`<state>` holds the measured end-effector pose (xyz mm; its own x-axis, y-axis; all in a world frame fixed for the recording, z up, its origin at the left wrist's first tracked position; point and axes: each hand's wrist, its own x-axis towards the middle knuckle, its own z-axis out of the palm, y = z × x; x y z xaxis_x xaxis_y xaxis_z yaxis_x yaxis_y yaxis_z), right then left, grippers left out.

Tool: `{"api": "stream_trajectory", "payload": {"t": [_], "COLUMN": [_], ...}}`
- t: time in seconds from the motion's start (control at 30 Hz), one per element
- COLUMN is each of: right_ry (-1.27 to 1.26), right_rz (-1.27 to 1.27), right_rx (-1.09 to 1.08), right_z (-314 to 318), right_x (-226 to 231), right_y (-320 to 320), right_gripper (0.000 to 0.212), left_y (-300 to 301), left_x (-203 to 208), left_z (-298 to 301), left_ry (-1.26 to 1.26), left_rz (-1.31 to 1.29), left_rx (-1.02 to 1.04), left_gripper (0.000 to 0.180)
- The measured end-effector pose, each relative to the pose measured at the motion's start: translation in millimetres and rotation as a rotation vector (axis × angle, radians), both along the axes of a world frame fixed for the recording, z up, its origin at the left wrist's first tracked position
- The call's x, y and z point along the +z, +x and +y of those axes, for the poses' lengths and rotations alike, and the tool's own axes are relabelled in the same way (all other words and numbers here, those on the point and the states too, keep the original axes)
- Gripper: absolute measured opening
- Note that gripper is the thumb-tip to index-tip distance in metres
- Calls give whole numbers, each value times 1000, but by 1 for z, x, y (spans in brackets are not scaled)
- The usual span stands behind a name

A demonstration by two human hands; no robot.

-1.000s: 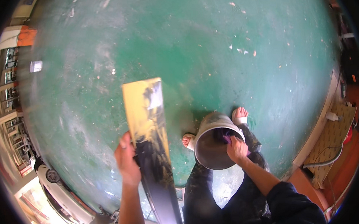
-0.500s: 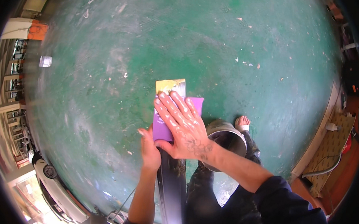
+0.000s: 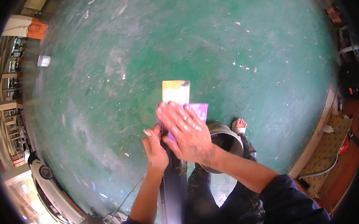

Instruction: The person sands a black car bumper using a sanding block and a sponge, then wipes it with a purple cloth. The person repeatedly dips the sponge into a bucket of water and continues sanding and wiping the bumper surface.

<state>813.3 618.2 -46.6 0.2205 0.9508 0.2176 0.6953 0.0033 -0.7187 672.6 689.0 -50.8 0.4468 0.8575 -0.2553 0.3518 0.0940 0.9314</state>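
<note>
A long dark panel (image 3: 173, 193) runs away from my body, its far end yellowish with a white patch. My right hand (image 3: 186, 130) lies over a sheet of purple sandpaper (image 3: 200, 110) and presses it against the panel just short of that end. White residue coats its fingers, and the thumb is tucked in at the near side. On the panel's left edge is my left hand (image 3: 156, 149), thumb pointing up and the other fingers partly hidden; it grips the edge there. One corner of the sandpaper sticks out to the right of my right hand.
A grey bucket (image 3: 239, 144) stands by my right leg, near a bare foot with a white band (image 3: 239, 125). On the green floor at far left sits a small white can (image 3: 44, 60). A white car (image 3: 51, 186) shows lower left; a brown board (image 3: 331, 150) lies at right.
My right hand has drawn the sandpaper back toward me along the panel, baring more of the white patch. The left hand and panel sit slightly farther right in view.
</note>
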Motion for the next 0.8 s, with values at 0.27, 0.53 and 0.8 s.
{"api": "stream_trajectory", "payload": {"t": [0.27, 0.53, 0.8], "right_ry": [68, 104, 96], "right_rz": [-43, 199, 220], "right_rx": [-80, 93, 78], "right_z": [32, 42, 37], "right_x": [-2, 0, 5], "right_y": [60, 84, 80], "right_gripper": [59, 43, 41], "left_y": [15, 24, 21], "left_x": [18, 15, 18], "left_z": [-10, -9, -10], "left_ry": [120, 293, 312], "left_rz": [206, 223, 236], "left_rx": [-9, -88, -87], "left_gripper": [25, 20, 25]}}
